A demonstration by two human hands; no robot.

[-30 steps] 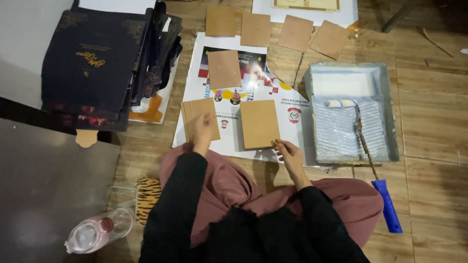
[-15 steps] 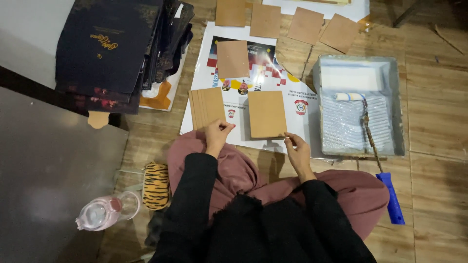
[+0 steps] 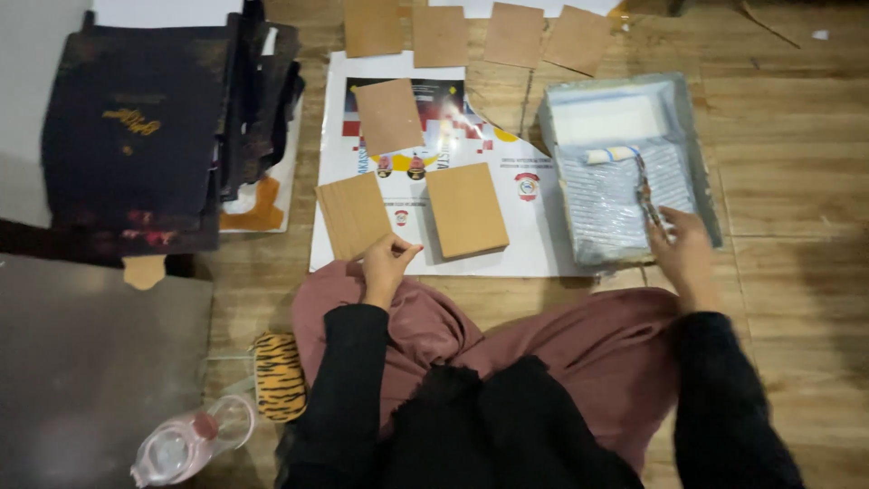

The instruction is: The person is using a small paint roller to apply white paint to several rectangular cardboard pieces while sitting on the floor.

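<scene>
Roller (image 3: 625,167) handle toward right hand (image 3: 681,249)

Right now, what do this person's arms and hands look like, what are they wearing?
Both arms are covered by long, plain black sleeves that end at the wrists. The left hand and the right hand are bare, with no gloves; no rings, watch or bracelets can be made out at this sharpness. The sleeves show no pattern or markings.

You see plain tan flat cardboard panels (image 3: 466,208) on a white printed poster sheet (image 3: 534,244) with red and blue patches; left of it, a black folded-box stack (image 3: 136,136) with gold lettering.
</scene>
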